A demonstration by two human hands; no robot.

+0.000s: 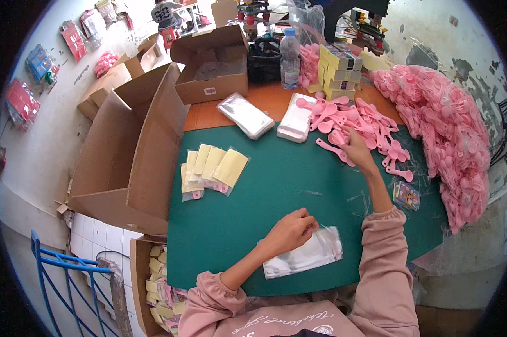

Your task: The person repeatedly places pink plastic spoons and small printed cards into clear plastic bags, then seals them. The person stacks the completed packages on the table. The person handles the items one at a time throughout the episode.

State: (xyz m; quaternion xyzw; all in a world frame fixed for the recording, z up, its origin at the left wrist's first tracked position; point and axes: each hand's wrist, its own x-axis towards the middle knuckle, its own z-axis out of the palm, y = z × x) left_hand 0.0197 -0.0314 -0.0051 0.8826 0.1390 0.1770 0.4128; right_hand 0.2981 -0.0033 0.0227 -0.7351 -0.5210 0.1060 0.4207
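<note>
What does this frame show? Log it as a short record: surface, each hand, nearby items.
surface: green mat on an orange table
left hand: pinching the edge of a clear plastic bag, grip closed on it
right hand: reaching into the loose pink plastic pieces; whether it grips one cannot be told
packed items: bagged yellow-backed packs lying at the mat's left
supplies: stacks of clear bags, large sack of pink pieces at right
boxes: open cardboard boxes at left
other: water bottle at the back
</note>
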